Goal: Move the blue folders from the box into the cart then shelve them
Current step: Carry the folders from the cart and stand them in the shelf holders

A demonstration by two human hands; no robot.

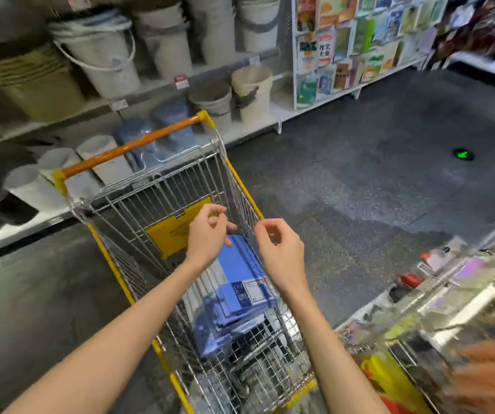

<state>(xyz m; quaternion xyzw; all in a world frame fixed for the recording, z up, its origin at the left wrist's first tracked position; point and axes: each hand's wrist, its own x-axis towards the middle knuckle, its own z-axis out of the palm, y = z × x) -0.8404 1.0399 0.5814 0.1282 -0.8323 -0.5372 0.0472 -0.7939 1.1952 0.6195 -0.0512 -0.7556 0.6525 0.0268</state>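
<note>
Blue folders [240,297] lie stacked flat in the shopping cart [111,259], long axis along its length, beneath the left hand [207,234] and right hand [279,246], which hover loosely curled and empty, the left apparently nearer.

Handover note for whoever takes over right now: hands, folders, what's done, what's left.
Left hand: above the cart basket, fingers loosely curled, holding nothing.
Right hand: beside it over the cart's right side, also holding nothing.
Blue folders: lying stacked in the basket of the cart, touched by neither hand.
Box: not in view.
Done: folders are in the cart.
Left: shelve them. The target shelf can't be told from this view.
</note>
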